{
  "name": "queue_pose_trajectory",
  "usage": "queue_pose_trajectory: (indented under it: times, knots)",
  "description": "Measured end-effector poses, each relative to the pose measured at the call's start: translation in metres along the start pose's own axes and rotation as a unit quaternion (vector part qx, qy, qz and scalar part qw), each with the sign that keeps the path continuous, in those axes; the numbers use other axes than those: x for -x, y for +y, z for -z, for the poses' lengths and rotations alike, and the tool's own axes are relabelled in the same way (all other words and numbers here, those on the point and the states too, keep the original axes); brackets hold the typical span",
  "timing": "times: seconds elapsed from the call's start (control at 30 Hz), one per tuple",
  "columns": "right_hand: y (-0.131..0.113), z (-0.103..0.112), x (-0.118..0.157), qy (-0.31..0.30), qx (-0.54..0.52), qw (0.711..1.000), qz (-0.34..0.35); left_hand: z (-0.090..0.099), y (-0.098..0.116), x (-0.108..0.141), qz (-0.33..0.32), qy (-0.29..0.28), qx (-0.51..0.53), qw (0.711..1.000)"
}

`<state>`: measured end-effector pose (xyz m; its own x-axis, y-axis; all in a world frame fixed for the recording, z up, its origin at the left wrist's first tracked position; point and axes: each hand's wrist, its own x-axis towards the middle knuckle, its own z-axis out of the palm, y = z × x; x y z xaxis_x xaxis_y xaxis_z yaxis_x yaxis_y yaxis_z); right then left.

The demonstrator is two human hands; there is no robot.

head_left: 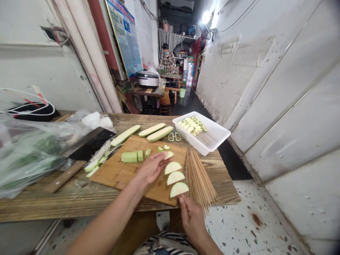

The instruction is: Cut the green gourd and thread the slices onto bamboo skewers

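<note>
My right hand [192, 216] pinches the lower end of a skewer, most of which is hidden by pale green-edged zucchini slices [175, 177] spaced along it. At the far end, my left hand [154, 167] holds a half-round zucchini slice [168, 154] between thumb and fingers. Both hands are over a wooden cutting board [114, 173]. On the board sits a row of cut zucchini pieces [130, 157], with small end pieces [160, 149] beyond my left hand. Loose bamboo skewers [199, 177] fan out right of the board.
Behind the board lie zucchini halves [160, 134] and green-handled scissors [174, 136]. A white tray [219, 136] holds filled skewers [193, 125]. At left are a cleaver [92, 143] and a plastic bag [29, 152] of greens. Another person [168, 62] stands at a far table.
</note>
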<state>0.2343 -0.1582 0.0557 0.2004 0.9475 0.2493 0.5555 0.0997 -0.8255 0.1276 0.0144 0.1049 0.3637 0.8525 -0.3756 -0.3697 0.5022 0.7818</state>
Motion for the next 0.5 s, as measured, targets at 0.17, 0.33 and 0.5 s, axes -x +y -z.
queue_pose_trajectory:
  times: [0.17, 0.33, 0.5]
  knots:
    - [-0.009, -0.008, 0.001, -0.011, -0.034, 0.999, 0.018, -0.007, -0.002, 0.005, 0.003, -0.033, 0.038, 0.999]
    - [-0.014, -0.008, 0.003, -0.012, -0.038, 0.999, 0.017, -0.009, -0.005, 0.012, -0.01, -0.014, 0.044, 0.999]
    - [-0.015, -0.007, 0.006, -0.002, -0.011, 0.999, 0.033, -0.009, -0.013, 0.014, -0.017, 0.028, 0.046, 0.998]
